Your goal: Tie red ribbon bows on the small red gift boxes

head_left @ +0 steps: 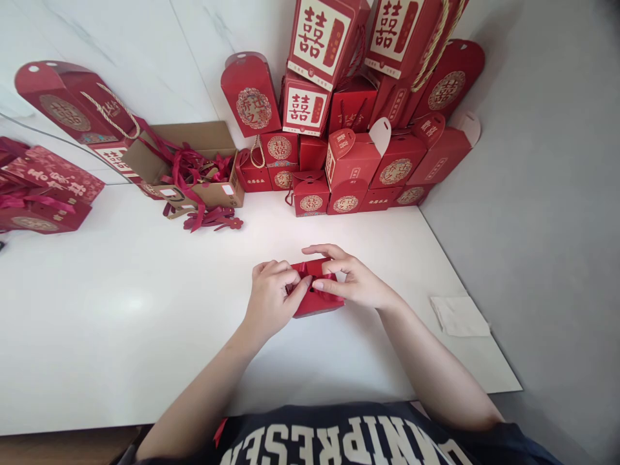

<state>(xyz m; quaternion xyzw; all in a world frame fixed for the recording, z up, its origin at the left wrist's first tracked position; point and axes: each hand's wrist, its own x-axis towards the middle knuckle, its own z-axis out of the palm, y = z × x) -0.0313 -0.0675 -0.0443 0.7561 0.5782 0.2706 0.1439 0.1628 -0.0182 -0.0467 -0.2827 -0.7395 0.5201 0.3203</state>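
Left hand (268, 303) and right hand (351, 279) pinch a ribbon (304, 272) on a small red box (317, 309)

Fingers on both hands stay half closed on the ribbon, the box between them lying flat on the worktop (145, 342), apparently steadied for close work. Farther off lie a tissue (459, 316), a ribbon-filled carton (220, 192) and stacked red boxes (353, 155).

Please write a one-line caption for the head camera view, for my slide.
Left hand and right hand pinch red ribbon on a red gift box.
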